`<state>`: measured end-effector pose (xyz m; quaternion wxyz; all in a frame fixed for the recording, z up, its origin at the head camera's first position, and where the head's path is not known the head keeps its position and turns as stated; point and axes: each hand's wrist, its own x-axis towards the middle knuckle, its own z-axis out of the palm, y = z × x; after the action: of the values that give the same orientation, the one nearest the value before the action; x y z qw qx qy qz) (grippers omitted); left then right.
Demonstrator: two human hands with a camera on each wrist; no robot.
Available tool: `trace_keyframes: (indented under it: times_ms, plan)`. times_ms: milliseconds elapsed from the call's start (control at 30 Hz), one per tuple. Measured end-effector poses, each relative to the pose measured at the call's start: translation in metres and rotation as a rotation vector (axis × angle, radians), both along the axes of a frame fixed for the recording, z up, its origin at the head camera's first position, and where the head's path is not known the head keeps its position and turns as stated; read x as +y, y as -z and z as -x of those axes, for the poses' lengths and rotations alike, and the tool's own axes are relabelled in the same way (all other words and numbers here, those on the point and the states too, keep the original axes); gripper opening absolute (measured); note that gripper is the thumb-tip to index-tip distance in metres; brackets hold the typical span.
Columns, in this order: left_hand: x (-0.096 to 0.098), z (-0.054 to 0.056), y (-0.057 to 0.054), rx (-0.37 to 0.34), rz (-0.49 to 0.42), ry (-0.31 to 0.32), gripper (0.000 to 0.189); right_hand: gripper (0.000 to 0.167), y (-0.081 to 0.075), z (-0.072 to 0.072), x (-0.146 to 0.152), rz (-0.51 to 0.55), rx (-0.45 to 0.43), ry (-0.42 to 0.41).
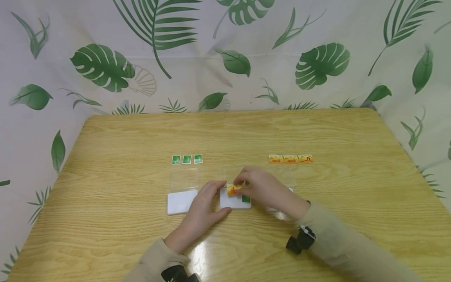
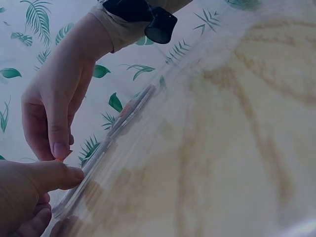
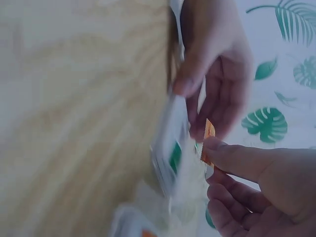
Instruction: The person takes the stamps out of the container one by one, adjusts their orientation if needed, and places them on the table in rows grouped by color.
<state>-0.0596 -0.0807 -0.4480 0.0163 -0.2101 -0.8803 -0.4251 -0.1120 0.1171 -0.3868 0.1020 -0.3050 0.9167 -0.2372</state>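
My right hand (image 1: 264, 188) pinches a small orange-and-yellow stamp (image 1: 232, 190) with a toothed edge between thumb and fingertips. The stamp (image 3: 208, 143) stands tilted in the right wrist view, above a flat white card in a clear case (image 1: 232, 203). A green stamp (image 1: 246, 199) lies at the right end of that card, partly covered by my right hand. My left hand (image 1: 202, 207) holds the same case from the left, thumb at its near edge and index finger at its far edge. In the left wrist view the case (image 2: 118, 128) shows edge-on.
To the left lies another white card (image 1: 182, 202) with a clear lid (image 1: 184, 179) behind it. A third clear case (image 1: 273, 209) is mostly hidden under my right arm. Farther back are three green stamps (image 1: 187, 159) and a row of three orange stamps (image 1: 291, 158).
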Motion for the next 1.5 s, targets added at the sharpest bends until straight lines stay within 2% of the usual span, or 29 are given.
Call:
trace_keyframes:
  times_ms: [133,367,500,767,933,1267,1500]
  plan:
    - [0.0,0.0,0.0,0.008,-0.003,0.002,0.067,0.02,-0.005,0.012,0.011,-0.015,-0.025,0.07]
    - [0.0,0.0,0.001,0.02,-0.002,0.004,0.067,0.021,-0.01,0.039,0.031,-0.055,-0.019,0.166]
    - [0.0,0.0,0.001,0.034,-0.003,0.007,0.067,0.021,-0.005,0.057,0.043,-0.064,-0.043,0.215]
    - [0.0,0.0,0.002,0.049,-0.016,0.0,0.067,0.021,0.011,0.082,0.062,-0.057,-0.05,0.206]
    - [0.0,0.0,0.001,0.051,-0.015,-0.002,0.068,0.019,0.012,0.086,0.063,-0.062,-0.056,0.187]
    - [0.0,0.0,0.0,0.033,0.0,0.002,0.067,0.021,0.014,0.086,0.06,-0.088,-0.025,0.131]
    - [-0.001,0.0,-0.001,0.022,-0.006,0.004,0.068,0.021,0.015,0.086,0.058,-0.085,-0.028,0.131]
